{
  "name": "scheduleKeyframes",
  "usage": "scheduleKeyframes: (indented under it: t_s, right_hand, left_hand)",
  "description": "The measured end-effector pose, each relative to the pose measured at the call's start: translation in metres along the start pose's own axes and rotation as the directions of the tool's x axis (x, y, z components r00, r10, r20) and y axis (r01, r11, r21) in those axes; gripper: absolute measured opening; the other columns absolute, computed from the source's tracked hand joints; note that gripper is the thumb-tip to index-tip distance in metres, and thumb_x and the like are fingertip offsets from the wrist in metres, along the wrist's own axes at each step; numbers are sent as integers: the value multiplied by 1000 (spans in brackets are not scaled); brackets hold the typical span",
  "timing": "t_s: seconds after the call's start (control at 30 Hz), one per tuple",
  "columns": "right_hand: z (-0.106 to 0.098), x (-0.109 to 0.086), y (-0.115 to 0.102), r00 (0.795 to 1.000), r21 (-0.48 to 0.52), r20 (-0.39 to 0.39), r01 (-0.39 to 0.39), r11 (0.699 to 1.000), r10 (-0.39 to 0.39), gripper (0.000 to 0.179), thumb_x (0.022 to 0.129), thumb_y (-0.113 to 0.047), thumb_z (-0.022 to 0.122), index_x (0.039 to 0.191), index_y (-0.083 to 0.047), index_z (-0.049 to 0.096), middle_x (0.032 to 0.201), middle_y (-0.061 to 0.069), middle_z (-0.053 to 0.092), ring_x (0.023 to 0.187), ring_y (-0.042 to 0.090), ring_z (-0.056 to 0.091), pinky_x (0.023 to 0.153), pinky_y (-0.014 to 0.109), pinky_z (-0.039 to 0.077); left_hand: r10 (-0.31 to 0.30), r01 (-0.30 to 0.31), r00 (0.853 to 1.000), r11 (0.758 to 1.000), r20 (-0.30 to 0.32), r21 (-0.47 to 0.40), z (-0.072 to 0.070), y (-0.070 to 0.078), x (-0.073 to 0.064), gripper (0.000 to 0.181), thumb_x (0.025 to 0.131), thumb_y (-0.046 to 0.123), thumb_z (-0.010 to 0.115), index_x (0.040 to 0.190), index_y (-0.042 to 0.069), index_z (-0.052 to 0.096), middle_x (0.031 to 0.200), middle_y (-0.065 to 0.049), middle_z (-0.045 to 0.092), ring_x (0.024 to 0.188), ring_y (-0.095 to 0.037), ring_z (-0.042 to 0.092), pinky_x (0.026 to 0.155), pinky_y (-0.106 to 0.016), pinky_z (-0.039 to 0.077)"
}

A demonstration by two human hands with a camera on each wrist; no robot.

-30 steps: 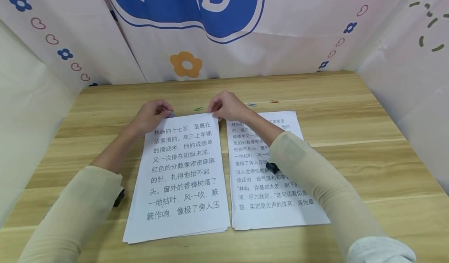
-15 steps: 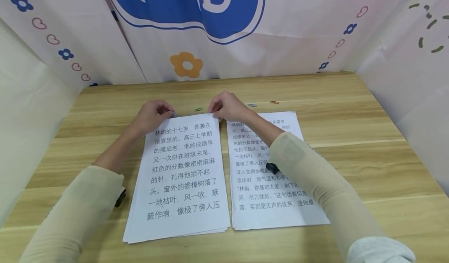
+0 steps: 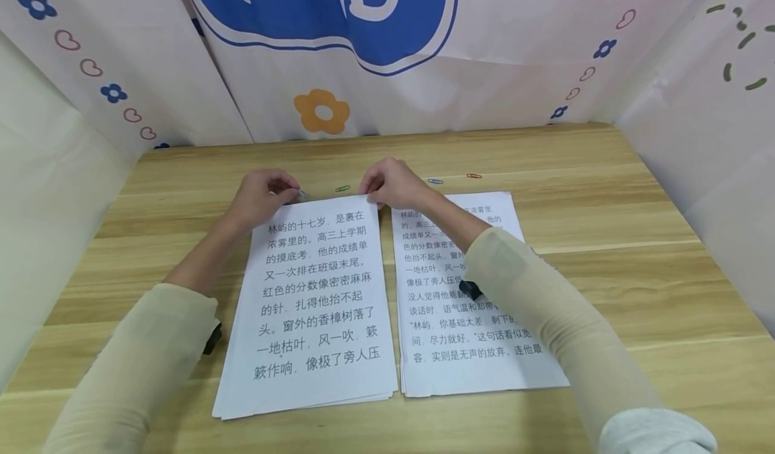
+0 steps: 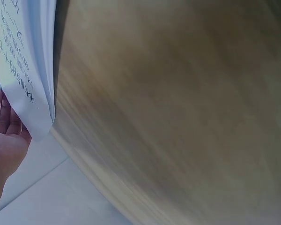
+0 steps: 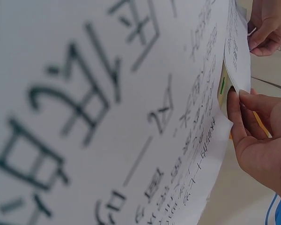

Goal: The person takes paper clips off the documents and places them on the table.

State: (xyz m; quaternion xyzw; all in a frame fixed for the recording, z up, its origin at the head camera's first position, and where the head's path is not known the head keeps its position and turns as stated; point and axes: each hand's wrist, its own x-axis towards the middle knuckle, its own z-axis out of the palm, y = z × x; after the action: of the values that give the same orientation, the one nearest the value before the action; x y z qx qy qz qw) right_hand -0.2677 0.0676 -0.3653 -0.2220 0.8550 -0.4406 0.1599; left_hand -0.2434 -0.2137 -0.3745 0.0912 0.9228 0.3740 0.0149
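Two stacks of printed paper lie side by side on the wooden table. At the top edge of the left paper stack, my left hand has its thumb and fingers curled together. A small pale bluish paper clip pokes out from its fingertips; most of it is hidden. My right hand pinches that stack's top right corner, thumb on the near side, as the right wrist view also shows. Under my right forearm lies the right paper stack, partly covered by the sleeve.
Beyond the stacks lie a green paper clip, a blue paper clip and a red paper clip. The wooden table ends at a printed white cloth backdrop. White cloth walls flank both sides.
My left hand has shifted slightly away along the top edge, and the clip tip at its fingers sits a little further right. My right hand and both stacks look nearly still.
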Motion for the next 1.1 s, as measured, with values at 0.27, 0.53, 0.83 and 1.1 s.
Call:
scheduleKeyframes:
  t_s: [0.27,0.53,0.83,1.1]
  right_hand:
    - [0,1,-1,1000,-2,2,-2,1000,2,14,92,10,68,101,1,75,94,14,72,80,23,68,72,29,60]
    - [0,2,1,1000,-19,0,4,1000,-4,13,92,9,69,100,1,75,92,13,73,78,22,68,70,29,60]
    - [0,3,-1,1000,-20,0,0,1000,0,13,93,9,69,99,1,76,93,13,73,79,23,68,71,30,61]
    - [-1,3,-3,1000,-22,-3,-1,1000,1,13,92,9,69,98,0,76,93,13,73,79,23,68,71,30,61]
  left_hand:
    - [4,-4,1000,1000,-25,-4,1,-3,2,13,99,2,66,109,-5,71,102,-22,71,89,-28,64,69,-17,47]
    - [-31,31,999,999,-24,-13,1,-2,5,14,99,5,68,108,-5,72,103,-21,71,88,-23,63,68,-17,48]
    - [-38,38,999,999,-9,-26,0,0,9,13,100,4,66,109,-5,70,102,-20,70,89,-25,63,68,-16,48]
    - [-65,65,998,998,0,-7,-3,2,9,13,99,4,68,109,-4,71,103,-20,69,91,-27,63,71,-16,48]
